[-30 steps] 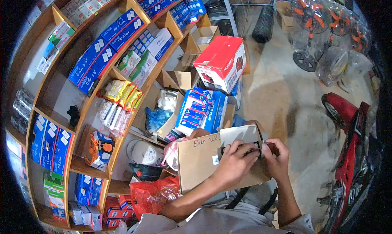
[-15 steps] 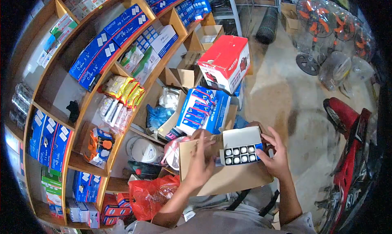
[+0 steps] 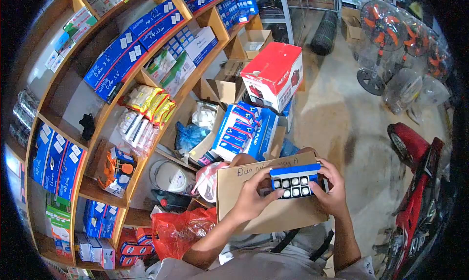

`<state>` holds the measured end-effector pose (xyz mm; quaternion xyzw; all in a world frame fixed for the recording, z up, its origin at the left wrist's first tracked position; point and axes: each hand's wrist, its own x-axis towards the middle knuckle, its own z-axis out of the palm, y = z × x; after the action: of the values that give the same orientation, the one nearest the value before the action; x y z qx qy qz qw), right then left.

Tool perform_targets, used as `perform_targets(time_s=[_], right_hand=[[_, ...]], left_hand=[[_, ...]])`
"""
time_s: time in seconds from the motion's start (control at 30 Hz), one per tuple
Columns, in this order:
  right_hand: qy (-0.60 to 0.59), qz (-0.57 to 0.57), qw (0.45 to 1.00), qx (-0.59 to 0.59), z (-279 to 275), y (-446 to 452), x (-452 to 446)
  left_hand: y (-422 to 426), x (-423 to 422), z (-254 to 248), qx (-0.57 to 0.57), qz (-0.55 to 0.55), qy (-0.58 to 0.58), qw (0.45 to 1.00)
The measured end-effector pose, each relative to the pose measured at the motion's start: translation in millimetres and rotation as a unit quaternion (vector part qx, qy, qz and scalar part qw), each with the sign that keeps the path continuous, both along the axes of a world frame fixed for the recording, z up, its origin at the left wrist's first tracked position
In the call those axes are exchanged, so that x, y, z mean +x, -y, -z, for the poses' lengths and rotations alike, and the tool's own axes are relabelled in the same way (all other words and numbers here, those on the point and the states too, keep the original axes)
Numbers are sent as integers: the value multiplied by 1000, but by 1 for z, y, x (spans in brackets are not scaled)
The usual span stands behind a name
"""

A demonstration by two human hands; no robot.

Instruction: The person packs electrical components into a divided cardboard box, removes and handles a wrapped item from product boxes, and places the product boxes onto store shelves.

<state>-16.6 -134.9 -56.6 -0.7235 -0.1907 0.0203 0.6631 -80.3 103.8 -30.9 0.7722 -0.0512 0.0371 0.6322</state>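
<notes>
So both hands are on the small blue box (image 3: 295,170) here: left hand (image 3: 251,197) gripping its left end with the thumb along the near corner, right hand (image 3: 335,192) closed round the right end, thumb by the near right corner. The box sits over the big cardboard carton (image 3: 264,222); can't tell if it's touching the top or held just above it. The blue flap is along the far side, and you can see two rows of white-topped pieces (image 3: 295,181) in their slots.

My two cents: pinch the ends, don't squeeze, cos thin card will probably bow and jam the pieces. Hold it level so nothing tips out, and get the right thumb clear of the opening before the flap moves. Ease the flap evenly from both corners, no forcing. I'd rest the base flat on the carton too, well away from that red plastic bag (image 3: 178,229).
</notes>
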Motion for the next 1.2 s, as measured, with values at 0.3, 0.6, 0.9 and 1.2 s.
perform_targets(time_s=[0.3,0.6,0.9,1.2], right_hand=[[0,-70,997,-34,0,9,-1],[92,-118,988,-47,7,7,6],[89,-111,990,-18,8,1,9],[85,-134,987,-32,5,7,7]], left_hand=[[4,19,-14,159,51,-5,986],[1,-2,-21,287,135,80,945],[5,2,-10,276,76,76,955],[2,-1,-2,295,94,122,943]])
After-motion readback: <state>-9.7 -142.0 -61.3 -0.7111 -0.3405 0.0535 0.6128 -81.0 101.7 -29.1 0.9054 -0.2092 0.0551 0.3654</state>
